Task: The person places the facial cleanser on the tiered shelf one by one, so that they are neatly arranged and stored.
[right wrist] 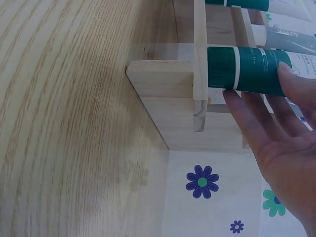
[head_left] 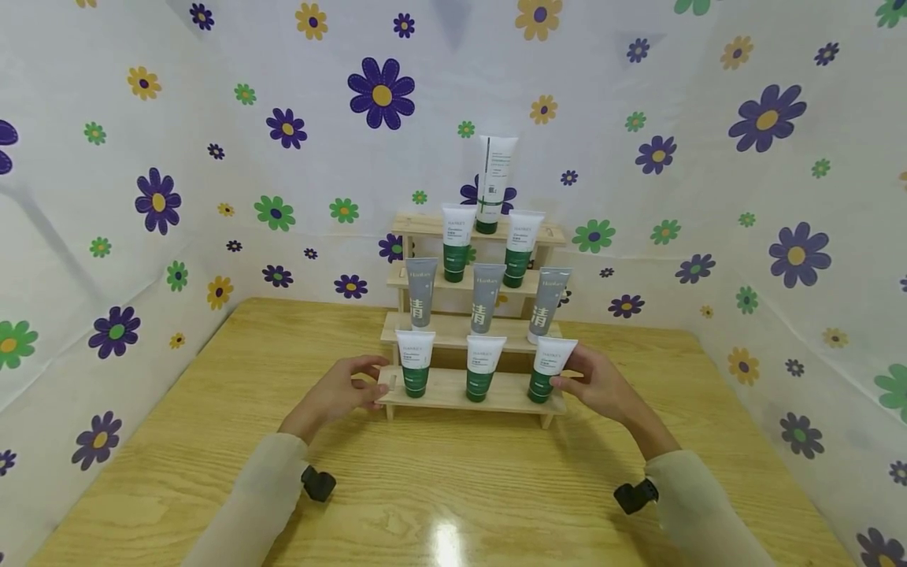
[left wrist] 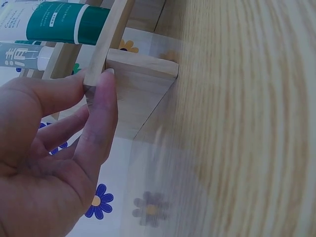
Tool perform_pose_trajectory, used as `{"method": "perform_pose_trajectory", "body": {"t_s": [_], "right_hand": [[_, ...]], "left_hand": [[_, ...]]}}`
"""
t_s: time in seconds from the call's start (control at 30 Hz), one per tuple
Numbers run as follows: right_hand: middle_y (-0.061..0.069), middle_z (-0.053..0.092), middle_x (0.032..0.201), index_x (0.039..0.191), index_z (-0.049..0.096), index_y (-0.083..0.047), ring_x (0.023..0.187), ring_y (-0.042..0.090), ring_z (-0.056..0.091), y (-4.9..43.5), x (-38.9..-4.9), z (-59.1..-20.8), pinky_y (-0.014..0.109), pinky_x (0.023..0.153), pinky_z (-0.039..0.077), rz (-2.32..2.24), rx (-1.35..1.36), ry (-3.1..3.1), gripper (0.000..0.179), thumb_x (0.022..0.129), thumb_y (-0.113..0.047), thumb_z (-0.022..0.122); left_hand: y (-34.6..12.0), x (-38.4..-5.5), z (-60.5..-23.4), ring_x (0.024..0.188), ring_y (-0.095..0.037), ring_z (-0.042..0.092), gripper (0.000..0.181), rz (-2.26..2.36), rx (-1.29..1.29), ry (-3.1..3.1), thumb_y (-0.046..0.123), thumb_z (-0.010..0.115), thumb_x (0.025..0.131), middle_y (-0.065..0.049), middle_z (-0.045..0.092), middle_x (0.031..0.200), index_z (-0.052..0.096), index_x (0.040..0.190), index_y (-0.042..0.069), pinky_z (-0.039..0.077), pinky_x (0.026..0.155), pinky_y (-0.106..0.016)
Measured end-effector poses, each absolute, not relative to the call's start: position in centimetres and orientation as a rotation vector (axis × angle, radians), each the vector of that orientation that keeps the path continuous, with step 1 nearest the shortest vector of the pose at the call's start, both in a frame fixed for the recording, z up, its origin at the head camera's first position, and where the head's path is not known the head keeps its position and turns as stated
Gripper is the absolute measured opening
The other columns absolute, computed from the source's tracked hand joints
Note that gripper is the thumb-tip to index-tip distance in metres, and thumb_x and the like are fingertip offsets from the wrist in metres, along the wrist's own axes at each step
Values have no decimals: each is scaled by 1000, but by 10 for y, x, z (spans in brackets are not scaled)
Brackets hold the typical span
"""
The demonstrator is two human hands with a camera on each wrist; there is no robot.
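Observation:
A four-step wooden display stand [head_left: 446,386] stands on the table with several squeeze tubes upright on it. My left hand [head_left: 343,390] pinches the left end of the lowest shelf [left wrist: 101,54], thumb on top and a finger below. At the other end, my right hand [head_left: 598,382] grips the white-and-green tube [head_left: 551,368] by its side, thumb in front and fingers behind. That tube's green cap is right at the shelf board [right wrist: 199,54]. Two matching tubes share this step: a middle tube [head_left: 482,368] and a left tube [head_left: 415,362].
Three grey tubes, among them a middle one [head_left: 486,295], occupy the second step. Above are two white-and-green tubes and one tall white tube [head_left: 496,177] on top. Flower-printed white cloth [head_left: 298,71] surrounds the wooden table [head_left: 425,465] at the back and sides.

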State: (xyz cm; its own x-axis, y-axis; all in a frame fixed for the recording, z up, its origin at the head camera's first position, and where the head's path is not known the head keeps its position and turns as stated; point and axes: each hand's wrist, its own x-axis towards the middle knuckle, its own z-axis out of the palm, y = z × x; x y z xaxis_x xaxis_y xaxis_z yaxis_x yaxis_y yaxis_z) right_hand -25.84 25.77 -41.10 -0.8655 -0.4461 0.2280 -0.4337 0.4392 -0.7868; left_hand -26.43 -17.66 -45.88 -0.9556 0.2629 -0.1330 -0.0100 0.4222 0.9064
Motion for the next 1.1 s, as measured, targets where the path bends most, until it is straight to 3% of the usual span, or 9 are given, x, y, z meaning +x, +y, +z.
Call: {"method": "perform_pose_trajectory", "body": {"t_s": [0.6, 1.1], "right_hand": [[30, 61, 134, 138, 50, 10, 123, 49, 62, 258, -258, -412, 54, 103, 56, -1433, -851, 2666, 46, 96, 6, 67], [30, 61, 134, 140, 50, 9, 123, 48, 63, 258, -256, -412, 50, 102, 57, -1420, -826, 2653, 46, 97, 3, 66]], "left_hand": [[-175, -261, -456, 87, -17, 70, 49, 1556, 250, 2449, 7, 67, 100, -23, 58, 131, 53, 147, 6, 66, 81, -35], [-176, -261, -458, 85, -16, 71, 50, 1543, 267, 2469, 7, 68, 99, -23, 58, 131, 53, 147, 6, 66, 81, -36]]}}
